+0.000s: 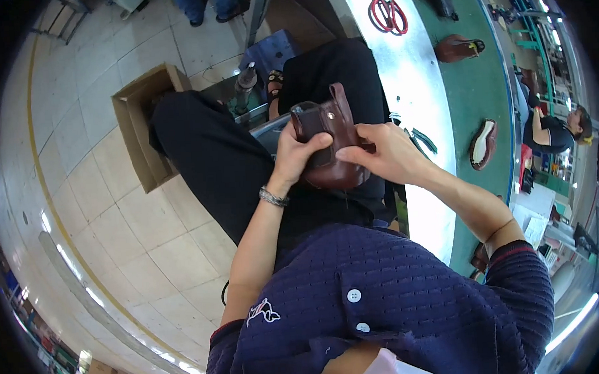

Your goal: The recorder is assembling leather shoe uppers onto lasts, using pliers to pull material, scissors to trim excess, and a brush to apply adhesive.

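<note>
A dark brown leather shoe (338,175) is held above my lap, its rounded toe end toward me. A strap (343,108) stands up from its far end, and a small metal stud shows near the strap's base. My left hand (293,155) is wrapped round the left side, thumb pressed on top of the dark upper part. On the other side, my right hand (390,155) grips the shoe near the strap, its thumb lying on the leather and the fingertips partly hidden. The shoe's underside is out of sight.
A pale metal bench (421,212) at my right holds red-handled scissors (388,16) and green-handled pliers (423,140). Beyond it, a green belt (466,99) carries brown shoes (485,144). A cardboard box (137,137) and a metal post (245,82) stand ahead. A person (554,129) sits across.
</note>
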`<state>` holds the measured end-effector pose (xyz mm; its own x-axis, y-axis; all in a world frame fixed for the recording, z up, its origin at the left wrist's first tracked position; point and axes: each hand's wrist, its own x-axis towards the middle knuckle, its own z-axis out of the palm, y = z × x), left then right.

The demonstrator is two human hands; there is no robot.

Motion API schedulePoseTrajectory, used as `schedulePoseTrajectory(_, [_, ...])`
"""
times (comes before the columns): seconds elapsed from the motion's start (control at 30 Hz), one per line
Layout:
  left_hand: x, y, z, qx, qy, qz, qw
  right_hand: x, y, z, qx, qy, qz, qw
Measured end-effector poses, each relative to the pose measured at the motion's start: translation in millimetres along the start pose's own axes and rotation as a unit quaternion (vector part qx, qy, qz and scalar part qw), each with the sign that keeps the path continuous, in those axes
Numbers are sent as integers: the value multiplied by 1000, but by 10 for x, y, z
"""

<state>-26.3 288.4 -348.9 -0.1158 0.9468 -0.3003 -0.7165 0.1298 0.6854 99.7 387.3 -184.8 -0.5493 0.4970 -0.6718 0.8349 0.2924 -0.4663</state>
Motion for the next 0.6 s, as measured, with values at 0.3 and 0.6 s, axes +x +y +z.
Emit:
schedulePoseTrajectory(0.3, [-25, -176, -401, -119, -84, -11, 989, -186, 152, 702, 13, 198, -243, 949])
schedulePoseTrajectory(0.6, [-3, -185, -388, -61, -102, -4, 993, -164, 304, 855, 45, 256, -277, 925])
